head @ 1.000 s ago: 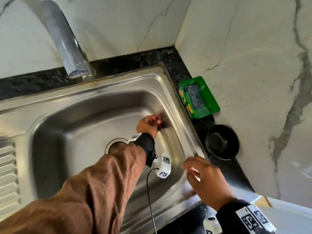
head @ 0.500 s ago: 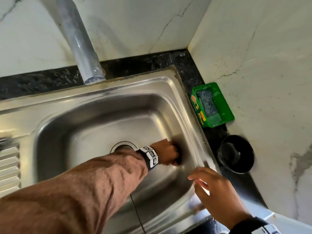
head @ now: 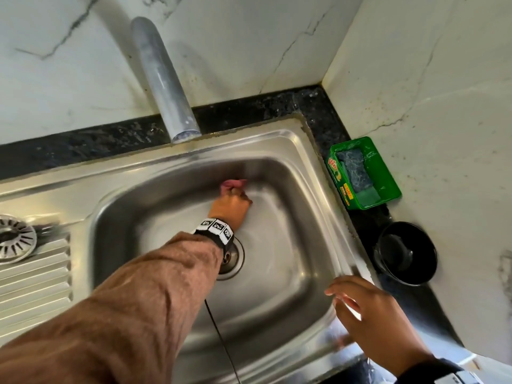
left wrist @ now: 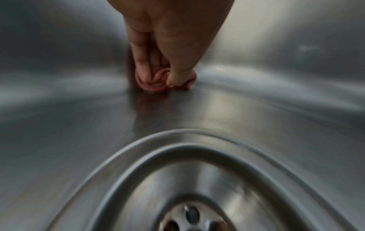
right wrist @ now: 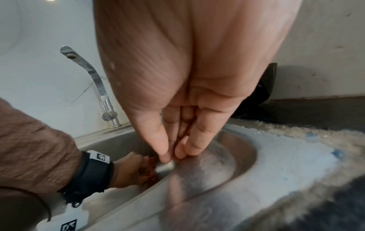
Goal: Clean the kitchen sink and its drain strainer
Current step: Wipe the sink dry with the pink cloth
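In the head view my left hand reaches into the steel sink and grips a small pink cloth, pressed low on the basin's far wall. The left wrist view shows the fingers and thumb of my left hand pinching the rolled pink cloth against the steel, with the open drain just behind. The round drain strainer lies out on the ribbed drainboard at the left. My right hand holds nothing; its straight fingers touch the sink's right rim.
The tap spout hangs over the back rim of the sink. On the dark counter to the right stand a green box with a scrub pad in it and a black bowl. Marble walls close the corner.
My left hand has swept the pink cloth from the basin's right wall to its far wall. The right hand has stayed at the right rim.
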{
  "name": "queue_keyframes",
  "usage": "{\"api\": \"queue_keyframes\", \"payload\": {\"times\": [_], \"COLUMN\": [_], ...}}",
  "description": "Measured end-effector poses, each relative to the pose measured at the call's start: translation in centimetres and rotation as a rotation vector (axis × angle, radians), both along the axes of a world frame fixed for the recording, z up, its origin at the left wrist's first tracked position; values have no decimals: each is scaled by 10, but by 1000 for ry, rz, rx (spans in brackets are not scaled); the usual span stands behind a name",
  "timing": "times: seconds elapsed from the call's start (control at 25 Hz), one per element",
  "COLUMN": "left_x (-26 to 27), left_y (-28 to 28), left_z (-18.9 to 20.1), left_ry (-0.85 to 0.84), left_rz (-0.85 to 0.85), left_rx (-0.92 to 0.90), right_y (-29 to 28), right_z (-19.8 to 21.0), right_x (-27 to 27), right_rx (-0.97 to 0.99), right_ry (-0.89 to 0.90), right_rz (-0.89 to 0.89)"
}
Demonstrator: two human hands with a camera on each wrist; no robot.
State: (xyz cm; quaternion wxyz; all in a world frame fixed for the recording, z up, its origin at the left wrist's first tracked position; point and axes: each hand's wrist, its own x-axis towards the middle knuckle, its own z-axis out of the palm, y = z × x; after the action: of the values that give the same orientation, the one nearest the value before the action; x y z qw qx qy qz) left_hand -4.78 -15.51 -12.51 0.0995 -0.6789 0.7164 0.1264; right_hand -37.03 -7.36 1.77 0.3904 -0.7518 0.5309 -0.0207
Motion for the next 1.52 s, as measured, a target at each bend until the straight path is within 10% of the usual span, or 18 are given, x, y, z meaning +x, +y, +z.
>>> {"api": "queue_keyframes", "payload": {"times": [0.24,0.44,0.72,0.84,1.12,1.32,1.52], "left_x": [55,45,2,18,121,166,180], "left_y": [58,97,138,144,136,133,138], "left_z": [31,73,140,139,160,158,154], "left_ry": [68,799,1357,1219,-63,-27,59], "left_rz": [496,911,912,938,405,457,439], "left_rx": [207,204,39,-98,-194,83,110], "right_y": [-6,-20,1,9,-65,-109,-131], "right_z": [16,20,-23,-29,-39,-31,-68], "right_x": [7,57,178,199,223,220,241], "right_rx": [88,215,597,857,581,-358,-490], "right_ry": [-5,-88,-556,-811,-924,-561,-286], "right_rz": [-5,-1,-144,-394,-940,-763,-630]}}
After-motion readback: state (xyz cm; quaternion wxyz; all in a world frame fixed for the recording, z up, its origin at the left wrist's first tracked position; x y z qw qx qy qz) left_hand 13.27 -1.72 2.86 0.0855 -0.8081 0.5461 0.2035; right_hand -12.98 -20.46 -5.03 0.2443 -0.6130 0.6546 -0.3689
